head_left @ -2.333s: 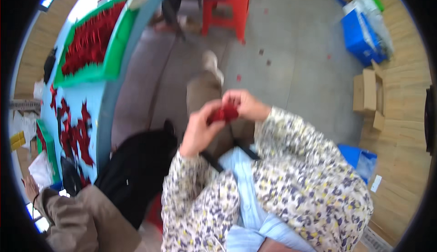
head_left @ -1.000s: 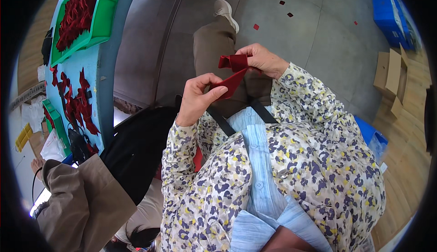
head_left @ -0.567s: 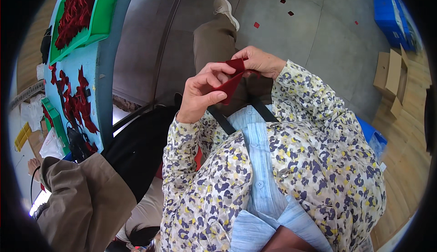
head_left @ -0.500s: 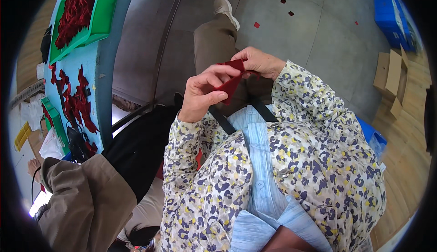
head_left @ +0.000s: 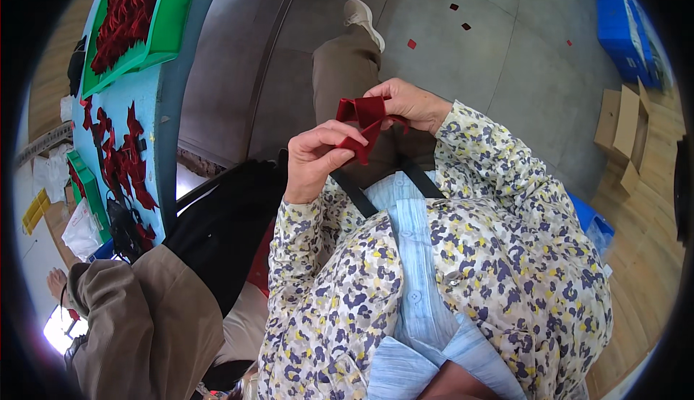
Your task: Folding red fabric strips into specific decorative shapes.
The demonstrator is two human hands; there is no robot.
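Observation:
Above my lap, a dark red velvet ribbon point(head_left: 371, 113) is stretched between my two hands, with a loop standing up at its far left side. My left hand point(head_left: 316, 156) pinches the lower end of the ribbon between thumb and fingers. At the upper right end, my right hand point(head_left: 410, 105) grips the ribbon with its fingers closed; a short tail of it hangs below those fingers. The right fingertips are partly hidden by the ribbon.
To the left, a light blue table point(head_left: 130, 183) bears a green bin point(head_left: 168, 24) of red ribbon bows and a loose pile of red bows point(head_left: 119, 158). A co-worker's brown sleeve point(head_left: 144, 313) is at lower left. Rightward stand a blue crate point(head_left: 623, 35) and an open cardboard box point(head_left: 620, 122).
My left hand has moved slightly left and down, drawing the ribbon out. A loop now shows open between the hands, where fingers covered it before.

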